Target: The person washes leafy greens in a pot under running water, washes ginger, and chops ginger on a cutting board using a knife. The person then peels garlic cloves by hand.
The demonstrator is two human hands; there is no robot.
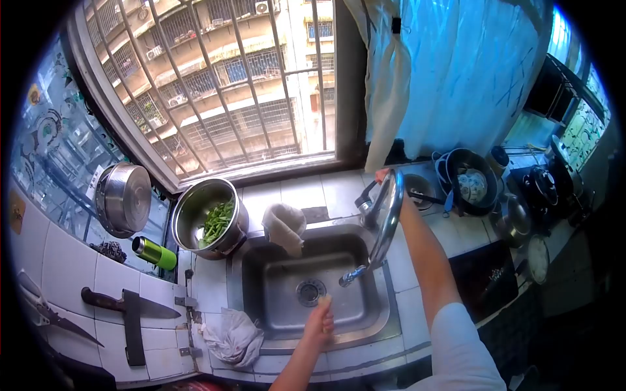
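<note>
My left hand [318, 319] is over the near side of the steel sink [264, 313], its fingers curled closed. A small pale tip shows at its top, and I cannot make out whether it is a thumb or something held. Behind the curved faucet [386, 225], my right hand [383, 174] reaches the end of the faucet handle [370, 194], its fingers partly hidden by the spout. The spout's nozzle [352, 276] points into the sink, near the drain [311, 292]. A beige cloth [285, 227] hangs over the sink's far rim.
Left of the sink stands a steel pot [188, 202] with green vegetables [219, 221]. A crumpled white cloth [233, 337] lies by the sink's front left corner. A green bottle [154, 253] and a wall-held knife [153, 307] are further left. Pans [464, 210] crowd the right.
</note>
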